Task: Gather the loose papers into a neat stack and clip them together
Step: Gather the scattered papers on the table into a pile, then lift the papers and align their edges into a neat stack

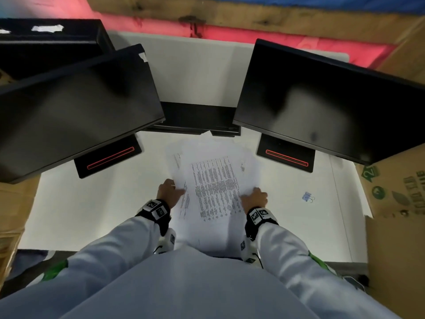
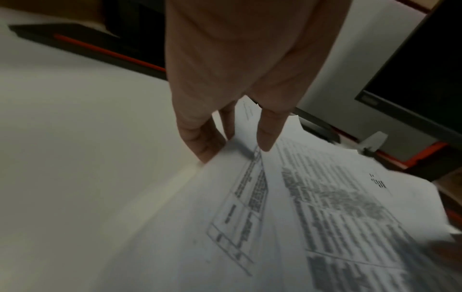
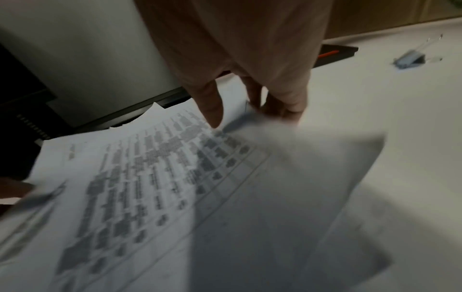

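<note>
Several printed white papers (image 1: 213, 180) lie fanned and overlapping at the middle of the white table (image 1: 92, 203). My left hand (image 1: 170, 192) pinches their left edge: in the left wrist view the thumb (image 2: 267, 134) lies on top of the papers (image 2: 300, 217) and the fingers (image 2: 202, 142) curl under. My right hand (image 1: 253, 196) pinches the right edge the same way, thumb (image 3: 212, 110) on top of the papers (image 3: 150, 177). A small pale-blue binder clip (image 1: 307, 197) lies on the table to the right of my right hand, apart from it, clip (image 3: 410, 59).
Two dark monitors (image 1: 76, 107) (image 1: 322, 100) overhang the table left and right, their black bases (image 1: 108, 157) (image 1: 286, 157) flanking the papers. A flat black device (image 1: 195, 118) sits just behind the papers. Cardboard boxes (image 1: 395, 203) border the right side.
</note>
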